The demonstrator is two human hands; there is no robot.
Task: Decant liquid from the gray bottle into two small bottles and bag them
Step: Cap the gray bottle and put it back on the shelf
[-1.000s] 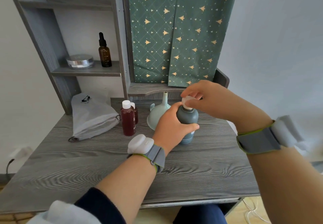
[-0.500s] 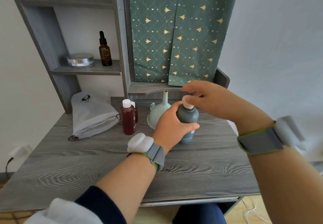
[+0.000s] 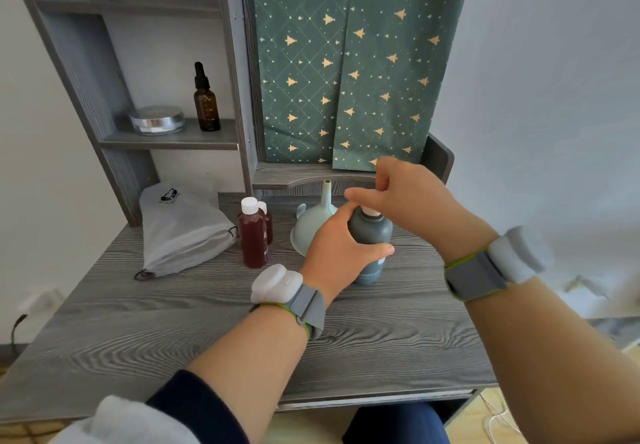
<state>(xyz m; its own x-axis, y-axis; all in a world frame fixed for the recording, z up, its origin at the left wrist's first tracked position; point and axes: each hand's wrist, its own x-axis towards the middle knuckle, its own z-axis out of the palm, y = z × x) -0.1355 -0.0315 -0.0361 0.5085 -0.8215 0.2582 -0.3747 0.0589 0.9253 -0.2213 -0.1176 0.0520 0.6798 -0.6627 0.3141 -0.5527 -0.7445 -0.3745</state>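
Grips the gray bottle [image 3: 372, 235] round its body with the left hand [image 3: 337, 253], thumb across the front and fingers wrapped behind, and holds it upright on the gray wood-grain desk [image 3: 207, 332], right of the middle. Reaches over the bottle's top with the right hand [image 3: 405, 197], fingers curled down upon the white cap [image 3: 370, 211], thumb stretched to the left; cannot tell a pinch from a mere touch there. Wears a gray band [image 3: 304, 305] with a white unit on each wrist. Finds just behind the left hand a pale green funnel [image 3: 313, 225], mouth down and spout up, partly hidden by that hand. Finds left of the funnel two small bottles [image 3: 252, 239] with white caps, filled with red-brown liquid, one close behind the other, both upright. Finds further left a gray drawstring bag [image 3: 183, 228] lying flat toward the desk's back edge. Sees on the shelf [image 3: 173, 138] above the bag a silver tin [image 3: 157, 119] and an amber dropper bottle [image 3: 206, 104], near each other but not touching. Sees behind the desk a green sheet [image 3: 346, 62] printed with small gold trees.
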